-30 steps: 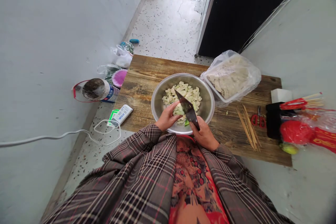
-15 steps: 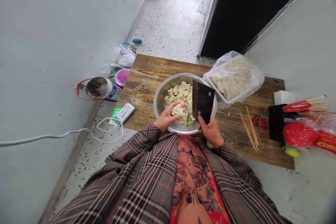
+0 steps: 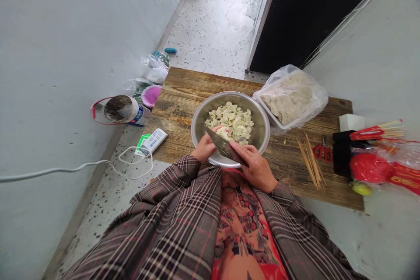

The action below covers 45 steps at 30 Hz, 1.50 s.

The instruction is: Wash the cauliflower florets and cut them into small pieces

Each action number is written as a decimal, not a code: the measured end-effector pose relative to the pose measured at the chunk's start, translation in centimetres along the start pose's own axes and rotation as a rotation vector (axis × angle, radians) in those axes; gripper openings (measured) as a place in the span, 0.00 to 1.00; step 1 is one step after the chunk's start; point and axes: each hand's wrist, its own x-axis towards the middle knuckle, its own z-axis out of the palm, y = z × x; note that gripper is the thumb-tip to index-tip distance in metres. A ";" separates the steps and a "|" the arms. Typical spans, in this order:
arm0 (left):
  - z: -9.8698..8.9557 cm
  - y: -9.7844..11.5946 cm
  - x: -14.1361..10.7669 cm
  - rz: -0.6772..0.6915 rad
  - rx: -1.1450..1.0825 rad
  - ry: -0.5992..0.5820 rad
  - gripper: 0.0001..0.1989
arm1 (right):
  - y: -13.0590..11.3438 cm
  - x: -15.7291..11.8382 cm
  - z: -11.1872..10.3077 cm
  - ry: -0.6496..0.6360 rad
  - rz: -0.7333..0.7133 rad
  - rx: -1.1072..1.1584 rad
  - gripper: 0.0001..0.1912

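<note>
My right hand (image 3: pixel 258 167) grips a broad dark cleaver (image 3: pixel 225 148), its blade tilted and slanting across to my left hand. Behind the blade, my left hand (image 3: pixel 204 146) is closed around a piece of cauliflower (image 3: pixel 223 132), mostly hidden by the steel. Both hands are over the near side of a metal bowl (image 3: pixel 197 118). Many cut cauliflower florets (image 3: pixel 234 118) lie in the bowl.
The bowl stands on a wooden table (image 3: pixel 179 92). To its right are a bagged tray (image 3: pixel 290 96), wooden skewers (image 3: pixel 311 164), red-handled scissors (image 3: pixel 323 151) and packets. A white power bank (image 3: pixel 154 141) with a cable lies at the left edge; a bucket (image 3: pixel 127 111) is beyond.
The cleaver has swung left and tipped from nearly upright to a slant against the cauliflower in my left hand. My right hand moved with it, uncovering more florets.
</note>
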 end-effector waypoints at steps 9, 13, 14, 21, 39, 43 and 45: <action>0.1 1.5 -0.3 0.060 0.177 -0.033 0.29 | -0.2 0.1 0.6 -0.019 0.011 0.025 0.41; 0.5 0.6 -0.5 0.012 0.106 -0.053 0.29 | -0.4 0.3 0.7 -0.038 0.026 0.031 0.42; 0.5 0.3 -0.6 -0.001 0.088 -0.048 0.29 | -0.4 0.3 0.7 -0.043 0.030 0.031 0.42; 0.2 -1.2 -0.1 0.130 0.323 0.070 0.28 | 0.2 0.5 1.5 0.045 0.040 0.105 0.33; -1.1 -2.4 0.7 -0.039 -0.086 -0.166 0.36 | 1.8 0.5 1.6 0.116 0.598 0.578 0.25; -1.3 -2.5 0.6 -0.038 -0.117 -0.186 0.35 | 2.3 0.3 2.1 0.145 0.641 0.657 0.23; -1.4 -2.5 0.5 -0.027 -0.113 -0.181 0.34 | 2.3 0.2 2.2 0.158 0.645 0.680 0.23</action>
